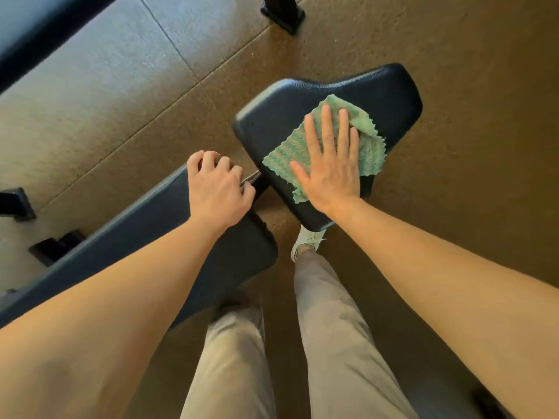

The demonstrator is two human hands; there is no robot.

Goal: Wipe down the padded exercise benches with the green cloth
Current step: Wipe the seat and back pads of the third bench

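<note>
A green striped cloth (367, 146) lies spread on the black padded seat pad (302, 116) of an exercise bench. My right hand (329, 164) presses flat on the cloth, fingers straight and slightly apart, palm down. The long black back pad (145, 234) runs from the seat toward the lower left. My left hand (217, 189) curls over the top end of that back pad, fingers bent around its edge, next to the gap between the two pads.
Brown speckled rubber floor (453, 86) surrounds the bench. Black frame feet stand at the top (284, 16) and at the left (15, 204). A dark bar (36, 34) crosses the upper left. My legs in beige trousers and a white shoe (308, 240) stand beside the seat.
</note>
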